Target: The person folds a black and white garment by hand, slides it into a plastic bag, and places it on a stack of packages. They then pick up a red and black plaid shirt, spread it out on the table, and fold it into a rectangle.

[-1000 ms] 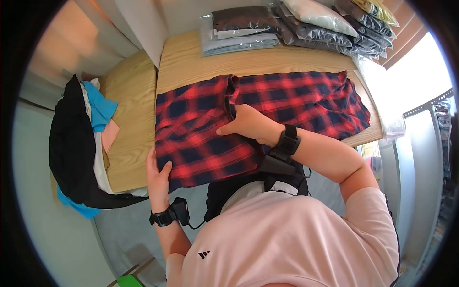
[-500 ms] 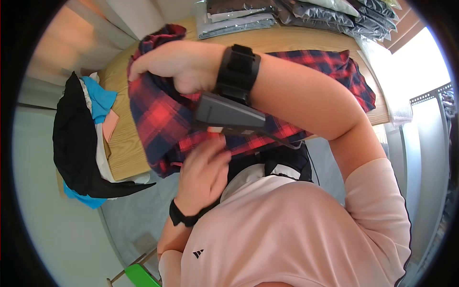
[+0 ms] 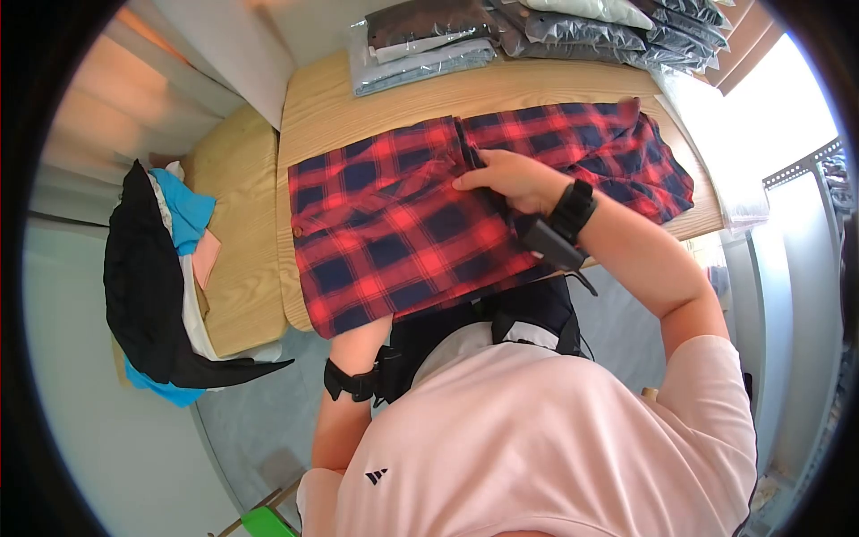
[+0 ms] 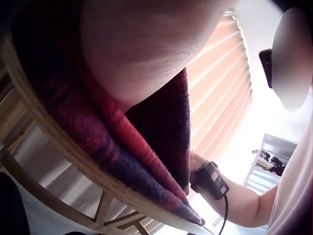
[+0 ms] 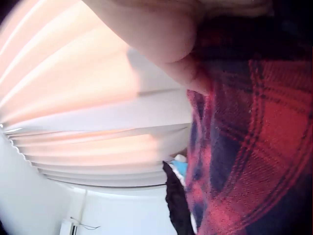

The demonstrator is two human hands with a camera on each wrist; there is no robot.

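Observation:
A red-and-navy plaid shirt (image 3: 394, 233) is spread across the wooden table, its front edge hanging toward the person. At the dark edge of its upper layer, my right hand (image 3: 514, 182) pinches the cloth, the thumb lying on top. Up close in the right wrist view, plaid cloth (image 5: 264, 127) hangs below that thumb. My left hand (image 4: 142, 54) has gone in under the shirt's near left part; only the wrist and forearm show in the head view, and its fingers are hidden. A small button (image 3: 298, 232) sits near the shirt's left edge.
Bagged folded clothes (image 3: 429, 45) lie at the back of the wooden table (image 3: 313, 98), with more bagged garments (image 3: 586, 40) stacked to their right. At the left, a black garment (image 3: 148, 277) and a blue cloth (image 3: 188, 215) hang over a side table's edge.
Half a second ago my right hand held the shirt's edge up at the far left; it has returned rightward and the cloth lies flatter. My left hand has slipped from view beneath the shirt.

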